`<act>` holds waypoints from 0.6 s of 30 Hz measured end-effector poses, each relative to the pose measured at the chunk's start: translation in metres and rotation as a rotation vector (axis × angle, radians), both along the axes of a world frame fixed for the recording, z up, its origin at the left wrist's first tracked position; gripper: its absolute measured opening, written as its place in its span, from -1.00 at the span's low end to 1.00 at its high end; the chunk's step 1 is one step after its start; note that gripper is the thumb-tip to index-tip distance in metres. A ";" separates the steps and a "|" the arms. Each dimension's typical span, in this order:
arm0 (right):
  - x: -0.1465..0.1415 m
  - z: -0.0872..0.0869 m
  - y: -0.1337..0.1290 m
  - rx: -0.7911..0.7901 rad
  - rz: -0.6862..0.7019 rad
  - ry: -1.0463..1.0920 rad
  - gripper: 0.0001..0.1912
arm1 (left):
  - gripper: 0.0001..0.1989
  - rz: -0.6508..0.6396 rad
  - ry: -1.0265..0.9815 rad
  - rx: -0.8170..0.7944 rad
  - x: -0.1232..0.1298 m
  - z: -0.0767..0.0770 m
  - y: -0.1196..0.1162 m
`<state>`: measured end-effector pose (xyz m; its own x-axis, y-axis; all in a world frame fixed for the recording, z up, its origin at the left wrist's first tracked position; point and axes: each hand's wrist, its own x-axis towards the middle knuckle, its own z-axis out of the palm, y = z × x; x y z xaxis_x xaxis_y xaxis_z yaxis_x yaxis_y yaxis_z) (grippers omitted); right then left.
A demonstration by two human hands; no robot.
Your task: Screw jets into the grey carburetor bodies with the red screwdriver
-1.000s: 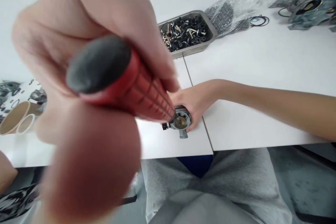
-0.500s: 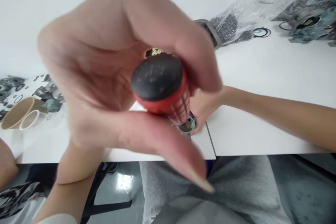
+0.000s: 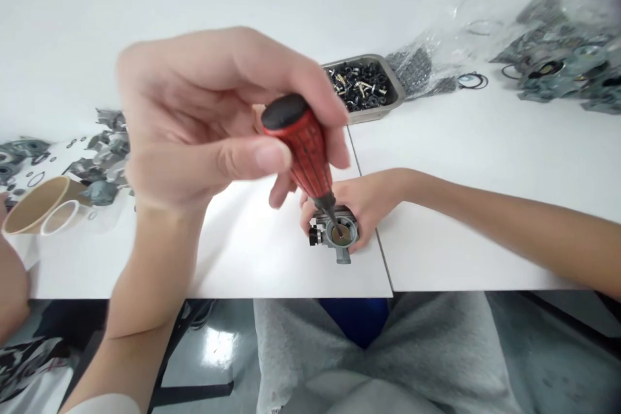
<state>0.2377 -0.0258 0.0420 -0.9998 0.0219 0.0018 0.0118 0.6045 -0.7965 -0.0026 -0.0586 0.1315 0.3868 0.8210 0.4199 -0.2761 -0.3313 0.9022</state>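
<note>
Left hand (image 3: 194, 116) has the screwdriver (image 3: 308, 149), thumb on one side of the red handle, forefinger round the other. Grip looks light, palm clear of the handle; can't tell how hard the fingers press. Right hand (image 3: 361, 200) is closed round the metal body (image 3: 342, 251), fingers on its far side and both flanks, round opening facing up.

Body is by the near edge of the white surface (image 3: 266, 259), just left of the seam that runs back from that edge. Can't tell if it rests on the surface or is held just above.

Driver tip is in the opening, at the brass disc (image 3: 334, 238). Screw head too small to read, so seating unconfirmed.

Step in hand looks like driver work at the disc. To do it well, I'd:
- line the shaft up square to the disc; it leans in this view, true tilt hard to judge
- seat the tip fully, press down first, then turn
- twist with fingertips only; thin shaft, brass probably marks easily
- brace the body with the right hand against the torque, fingers clear of the opening in case the tip slips
</note>
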 end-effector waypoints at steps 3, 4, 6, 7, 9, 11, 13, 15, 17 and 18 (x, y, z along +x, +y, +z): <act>0.000 -0.001 0.000 -0.010 -0.011 0.006 -0.41 | -0.76 -0.125 0.103 0.309 0.020 0.021 0.013; 0.000 -0.001 0.000 -0.012 -0.013 0.008 -0.40 | -0.78 -0.124 0.105 0.361 0.023 0.024 0.015; 0.000 -0.001 0.000 -0.013 -0.007 0.025 -0.38 | -0.76 -0.062 0.072 0.348 0.022 0.021 0.019; 0.000 -0.001 0.000 -0.011 -0.004 0.032 -0.38 | -0.76 -0.020 0.041 0.304 0.020 0.016 0.020; 0.000 -0.002 -0.001 -0.009 0.001 0.046 -0.38 | -0.79 0.052 -0.046 0.188 0.014 0.000 0.022; 0.000 -0.002 -0.001 -0.022 0.000 0.057 -0.38 | -0.81 0.106 -0.120 0.051 0.011 -0.016 0.025; 0.000 -0.003 -0.001 -0.044 0.000 0.060 -0.37 | -0.80 0.118 -0.154 -0.036 0.010 -0.026 0.026; 0.000 -0.003 -0.001 -0.058 0.001 0.064 -0.35 | -0.79 0.099 -0.164 -0.068 0.014 -0.029 0.023; 0.000 -0.003 -0.001 -0.061 0.011 0.074 -0.35 | -0.79 0.064 -0.170 -0.073 0.021 -0.027 0.017; 0.000 -0.004 -0.001 -0.063 0.012 0.078 -0.35 | -0.79 0.047 -0.173 -0.074 0.025 -0.027 0.014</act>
